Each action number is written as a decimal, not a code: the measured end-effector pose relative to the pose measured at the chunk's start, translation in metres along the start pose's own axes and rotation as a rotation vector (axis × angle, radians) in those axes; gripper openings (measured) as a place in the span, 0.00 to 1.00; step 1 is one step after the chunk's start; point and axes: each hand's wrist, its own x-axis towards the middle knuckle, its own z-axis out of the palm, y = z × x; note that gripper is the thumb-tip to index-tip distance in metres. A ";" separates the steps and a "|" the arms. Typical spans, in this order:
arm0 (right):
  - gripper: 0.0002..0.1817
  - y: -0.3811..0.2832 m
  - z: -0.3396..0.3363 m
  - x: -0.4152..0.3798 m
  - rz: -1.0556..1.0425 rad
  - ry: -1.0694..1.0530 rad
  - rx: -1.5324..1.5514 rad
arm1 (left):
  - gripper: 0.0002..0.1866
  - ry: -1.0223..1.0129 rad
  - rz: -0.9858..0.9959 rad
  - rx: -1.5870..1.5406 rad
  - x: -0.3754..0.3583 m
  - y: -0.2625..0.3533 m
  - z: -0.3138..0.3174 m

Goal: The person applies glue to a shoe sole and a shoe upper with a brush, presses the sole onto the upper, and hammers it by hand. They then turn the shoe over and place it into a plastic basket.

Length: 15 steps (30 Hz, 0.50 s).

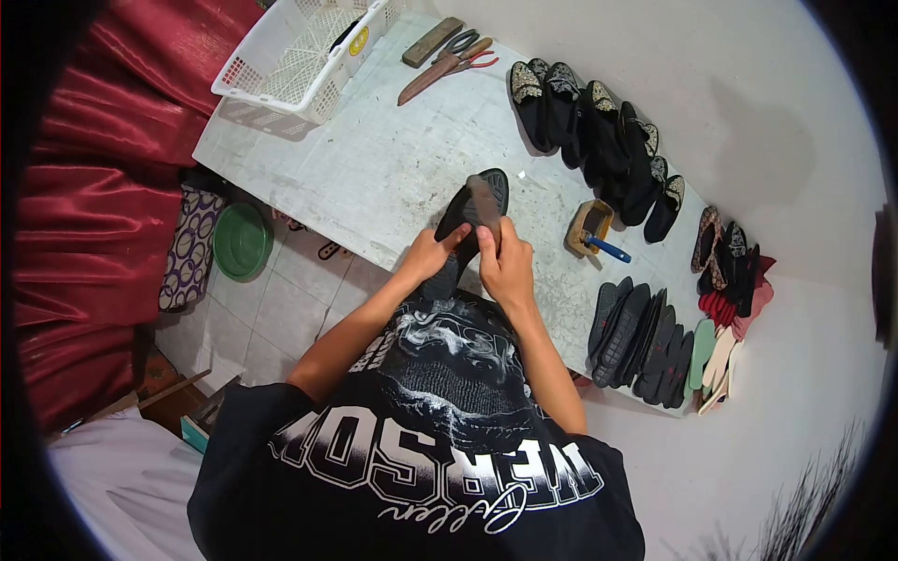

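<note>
A black shoe (pixel 451 217) is held over the table's near edge, in front of my body, with its patterned dark sole partly in view. My left hand (pixel 433 257) is closed round its middle, the thumb pressing on top. In my right hand (pixel 506 266) is a flat, greyish-brown blade-like tool (pixel 484 202). It lies against the sole near the toe; its handle is hidden in my fist and its outline is blurred. Right of my hands, a glue tub (pixel 579 231) has a blue-handled brush (pixel 608 247) in it.
The white table (pixel 393 140) bears a white plastic basket (pixel 318 79), a knife (pixel 432 77), pliers (pixel 477 62) and a sharpening stone (pixel 432 42). Black shoes (pixel 613 140) line the wall. Several black soles (pixel 636 327) stand at the right. A green basin (pixel 242 243) sits on the floor.
</note>
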 end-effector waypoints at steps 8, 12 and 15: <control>0.17 0.001 -0.011 0.008 0.029 0.102 0.104 | 0.34 -0.077 -0.120 0.024 -0.003 0.008 -0.004; 0.17 0.006 -0.002 0.009 -0.026 0.190 0.116 | 0.34 -0.035 -0.078 -0.065 -0.004 0.007 0.000; 0.16 0.001 -0.008 0.009 0.079 0.063 0.063 | 0.33 -0.036 -0.114 -0.032 -0.002 0.007 -0.001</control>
